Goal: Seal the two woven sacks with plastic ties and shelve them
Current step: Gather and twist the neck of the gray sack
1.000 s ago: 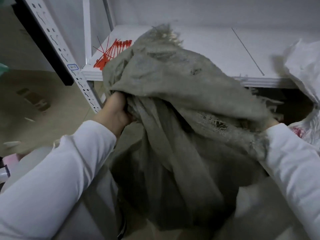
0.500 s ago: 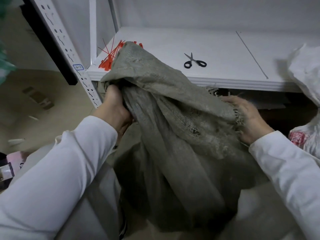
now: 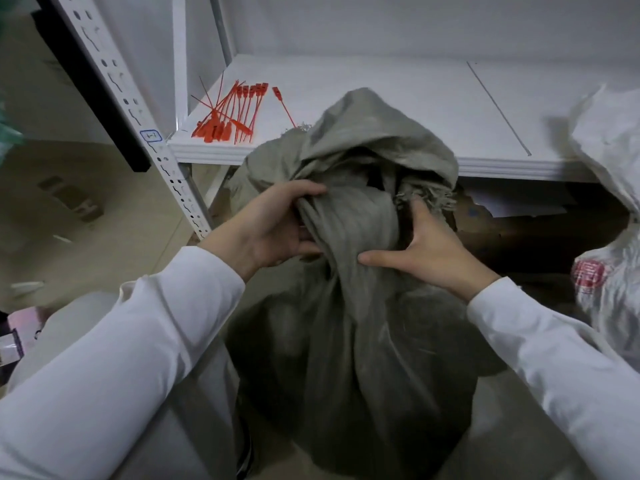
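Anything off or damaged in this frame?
The sack has a frayed mouth, with loose threads hanging above the right hand. One tie lies apart from the bunch on the shelf. No spill visible.

Dimly lit scene. The white metal shelf board (image 3: pixel 381 84) at upper centre is lit brightest; the grey woven sack (image 3: pixel 346 358) below is shadowed. Edges are bent, blurred.

My left hand (image 3: pixel 273 226) and right hand (image 3: pixel 427 252) grip the bunched neck of a grey woven sack (image 3: pixel 346 341), below a white shelf (image 3: pixel 381 77) holding red plastic ties (image 3: pixel 228 116).
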Motion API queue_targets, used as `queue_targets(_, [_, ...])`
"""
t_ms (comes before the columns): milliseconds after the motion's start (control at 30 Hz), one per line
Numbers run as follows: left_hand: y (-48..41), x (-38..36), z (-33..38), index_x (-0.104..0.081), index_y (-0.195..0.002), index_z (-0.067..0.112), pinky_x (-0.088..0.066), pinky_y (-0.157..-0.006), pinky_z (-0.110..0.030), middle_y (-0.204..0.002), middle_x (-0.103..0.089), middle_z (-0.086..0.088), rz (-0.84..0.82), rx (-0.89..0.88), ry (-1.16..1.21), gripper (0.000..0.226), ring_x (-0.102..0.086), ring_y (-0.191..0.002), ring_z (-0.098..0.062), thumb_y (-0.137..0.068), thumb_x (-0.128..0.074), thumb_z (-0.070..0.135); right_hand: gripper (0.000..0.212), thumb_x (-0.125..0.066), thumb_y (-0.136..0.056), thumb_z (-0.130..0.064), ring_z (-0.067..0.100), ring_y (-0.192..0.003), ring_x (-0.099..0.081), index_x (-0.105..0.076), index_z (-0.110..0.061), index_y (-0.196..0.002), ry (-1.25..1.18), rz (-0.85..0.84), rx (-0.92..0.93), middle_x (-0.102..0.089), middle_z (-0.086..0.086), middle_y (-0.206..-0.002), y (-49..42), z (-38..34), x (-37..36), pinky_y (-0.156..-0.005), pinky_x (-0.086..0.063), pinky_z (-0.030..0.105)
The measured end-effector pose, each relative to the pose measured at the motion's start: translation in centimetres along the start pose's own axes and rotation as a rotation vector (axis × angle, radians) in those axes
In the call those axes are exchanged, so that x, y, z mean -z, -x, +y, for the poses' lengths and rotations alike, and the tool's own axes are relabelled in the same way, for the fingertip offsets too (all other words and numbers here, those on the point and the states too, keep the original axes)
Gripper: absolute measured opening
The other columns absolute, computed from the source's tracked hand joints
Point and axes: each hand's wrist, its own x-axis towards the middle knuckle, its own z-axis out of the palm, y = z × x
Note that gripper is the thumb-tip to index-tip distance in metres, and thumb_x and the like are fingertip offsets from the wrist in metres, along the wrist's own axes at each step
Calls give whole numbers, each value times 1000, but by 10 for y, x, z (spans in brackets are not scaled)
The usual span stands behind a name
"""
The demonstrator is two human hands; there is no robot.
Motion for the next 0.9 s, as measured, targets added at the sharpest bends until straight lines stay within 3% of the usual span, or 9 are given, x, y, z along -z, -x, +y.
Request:
queue_targets(100, [2, -8, -4, -58, -110, 8, -57, -82, -36, -103, -68, -10, -260, -145, -68, 39, -67, -93, -23, -72, -52, 1, 84, -86, -62, -42, 3, -118, -53, -47, -21, -133, 3, 62, 39, -56, -13, -128, -7, 13, 4, -100, -44, 27])
queue_targets(200, [0, -3, -3, -48, -134, 8, -52, -95, -41, -127, -62, -12, -422, -241, -122, 64, -59, -119, -30, -76, -42, -17, 29, -66, -87, -20, 16, -109, -64, -65, -15, -116, -222, 150, 37, -70, 1, -112, -8, 11, 2, -98, -50, 44])
queue_targets(300, [-3, 5, 1, -61, -123, 6, -54, -90, -39, -116, -69, -13, -183, -296, -462, 46, -65, -108, -28, -81, -50, -11, 27, -48, -90, -7, 29, -108, -64, -66, -12, -110, -862, 278, -197, -71, 8, -110, -9, 0, 13, -97, -49, 45])
queue_targets(400, [-20, 20, -6, -70, -97, -1, -51, -75, -35, -93, -70, -14, 255, -288, -968, 16, -65, -85, -22, -83, -65, 6, 39, -48, -78, -10, 38, -120, -56, -60, -5, -115, -1191, 307, -163, -64, 14, -120, -9, -1, 32, -103, -44, 49])
queue_targets(500, [-28, 31, -17, -64, -118, 15, -50, -95, -39, -115, -67, -5, 316, -167, -1212, 66, -62, -108, -24, -65, -75, 53, 42, -48, -79, -17, 37, -123, -55, -58, -7, -118, -1307, 288, -100, -59, 18, -129, -3, -5, 44, -105, -43, 48])
queue_targets(600, [-26, 20, -24, -39, -146, 20, -30, -112, -31, -145, -46, 2, 219, -99, -1066, 81, -41, -136, -21, -79, -71, 54, 31, -47, -80, -20, 32, -109, -63, -62, -7, -103, -1387, 289, -61, -67, 16, -110, -1, -2, 50, -96, -51, 43])
queue_targets(767, [-31, 4, -34, 5, -153, 12, -31, -93, -7, -156, -26, 0, 260, -271, -620, 96, -30, -139, -13, -90, -64, 31, 17, -74, -63, -22, 18, -63, -65, -60, -14, -67, -1319, 278, -41, -63, 3, -67, 8, -7, 52, -62, -55, 21])
queue_targets(833, [-30, 0, -33, 6, -153, 17, -34, -87, -3, -150, -31, 7, 281, -383, -535, 89, -33, -133, -5, -94, -59, 28, 14, -70, -71, -20, 13, -53, -65, -63, -12, -62, -1245, 247, -65, -64, 1, -58, 11, -11, 49, -53, -53, 16])
queue_targets(900, [-28, -5, -29, -9, -155, 19, -27, -97, -11, -143, -35, 13, 278, -429, -563, 75, -30, -129, 1, -96, -51, 41, 41, -49, -92, -17, 13, -56, -68, -71, -9, -58, -1214, 264, -135, -69, 3, -61, 10, -13, 42, -51, -55, 19])
